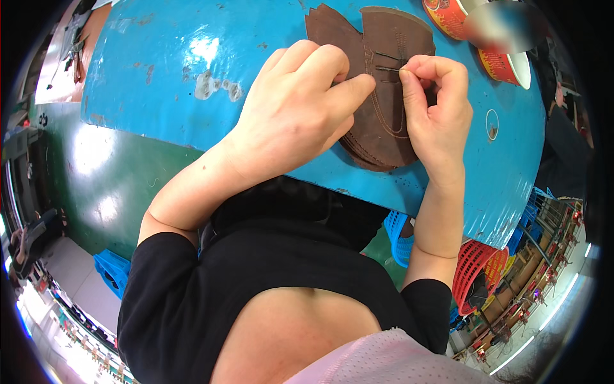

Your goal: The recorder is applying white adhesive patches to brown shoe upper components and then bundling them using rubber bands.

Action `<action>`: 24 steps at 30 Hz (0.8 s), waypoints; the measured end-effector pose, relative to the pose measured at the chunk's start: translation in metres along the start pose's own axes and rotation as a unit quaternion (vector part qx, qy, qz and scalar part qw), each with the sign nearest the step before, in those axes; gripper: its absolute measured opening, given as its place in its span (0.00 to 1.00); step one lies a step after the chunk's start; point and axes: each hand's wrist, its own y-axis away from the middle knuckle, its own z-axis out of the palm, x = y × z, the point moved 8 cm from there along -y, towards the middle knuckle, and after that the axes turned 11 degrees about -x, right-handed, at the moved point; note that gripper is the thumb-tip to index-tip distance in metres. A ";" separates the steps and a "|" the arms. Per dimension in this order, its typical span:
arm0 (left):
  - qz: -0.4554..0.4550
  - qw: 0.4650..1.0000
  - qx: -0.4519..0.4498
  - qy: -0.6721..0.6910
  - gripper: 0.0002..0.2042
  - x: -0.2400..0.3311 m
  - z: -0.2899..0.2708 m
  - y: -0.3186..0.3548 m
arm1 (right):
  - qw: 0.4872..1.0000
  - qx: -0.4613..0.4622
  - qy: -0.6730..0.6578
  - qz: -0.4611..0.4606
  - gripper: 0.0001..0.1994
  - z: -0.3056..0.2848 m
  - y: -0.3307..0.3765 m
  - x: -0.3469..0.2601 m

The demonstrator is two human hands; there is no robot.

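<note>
A stack of dark brown leather shoe uppers (387, 121) lies on the blue table, with curved stitching and short slits on the top piece. Over its left side is my left hand (291, 102), fingers curled, one digit reaching onto the leather beside the slits. What lies under those curled fingers is hidden. My right hand (438, 96) pinches the end of a thin dark cord (387, 68) between thumb and forefinger, at the right of the top piece. Another dark strand (388, 57) crosses the leather just above it.
The blue table (147, 77) has worn patches and a small clear ring (492, 124) on its right. Red-and-yellow paper tubs (502, 67) stand at the far right. Below the edge are a red basket (473, 269) and a blue basket (398, 240). Another blue container (114, 272) is at left.
</note>
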 end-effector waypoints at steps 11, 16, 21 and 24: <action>0.009 0.991 -0.025 -0.134 0.19 0.005 0.008 -0.015 | 0.999 -0.002 0.049 -0.001 0.09 0.002 -0.003 -0.008; 0.010 0.982 -0.024 -0.188 0.14 0.010 0.009 -0.017 | 0.999 0.034 0.036 0.001 0.09 -0.013 0.000 -0.006; -0.008 0.980 -0.055 -0.192 0.18 0.012 0.009 -0.017 | 0.978 0.060 0.174 -0.098 0.14 -0.033 0.004 -0.013; -0.005 0.980 -0.042 -0.192 0.18 0.011 0.008 -0.017 | 0.968 0.037 0.214 -0.123 0.15 -0.019 0.001 -0.019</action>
